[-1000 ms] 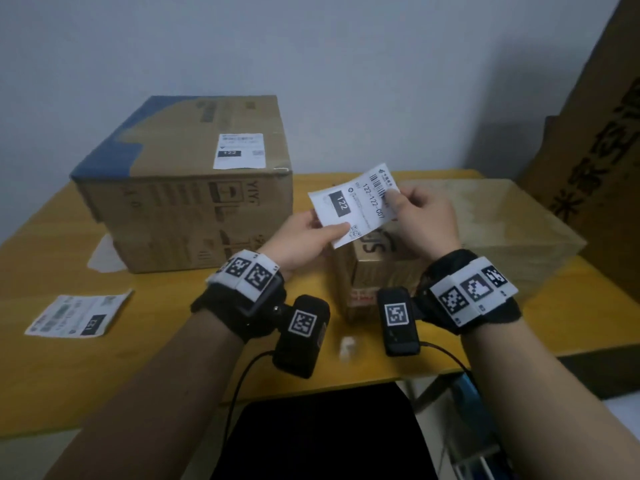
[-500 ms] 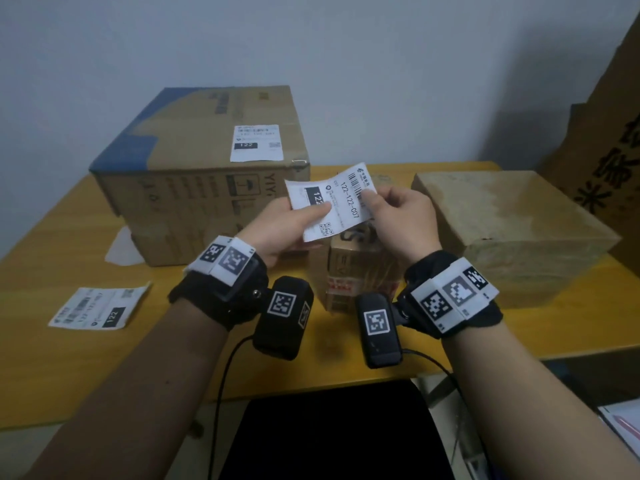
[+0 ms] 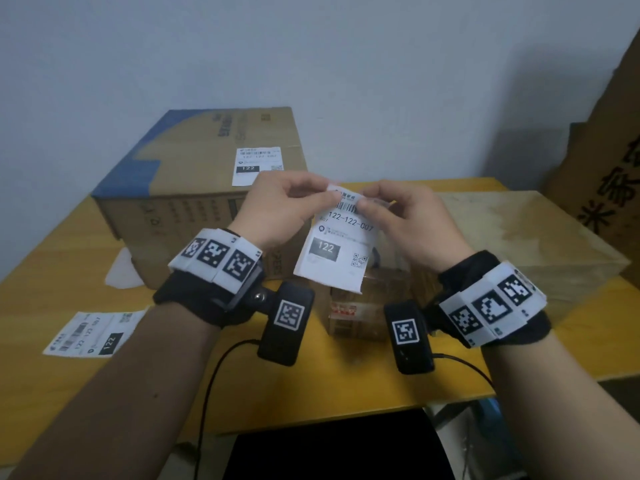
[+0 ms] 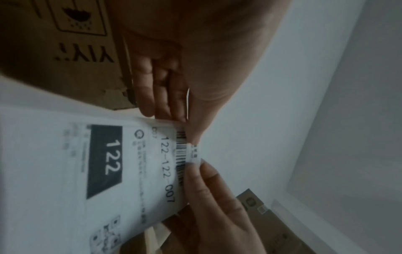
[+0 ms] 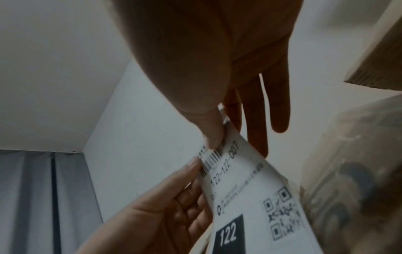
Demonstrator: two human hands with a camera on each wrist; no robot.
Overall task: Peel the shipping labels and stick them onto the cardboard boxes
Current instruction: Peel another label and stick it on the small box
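The shipping label [image 3: 337, 244] marked 122 hangs between both hands, its top edge pinched by the left hand [image 3: 281, 206] and right hand [image 3: 408, 216], fingertips nearly together; behind the left hand stands a labelled cardboard box [image 3: 194, 188]; a spare label [image 3: 90, 336] lies on the desk [image 3: 62, 278] left of the left hand.

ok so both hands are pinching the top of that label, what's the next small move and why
Probably pull the two pinches apart to start the peel. The left hand and right hand both pinch the top edge of the label, held in the air, and that edge looks just split from its backing.
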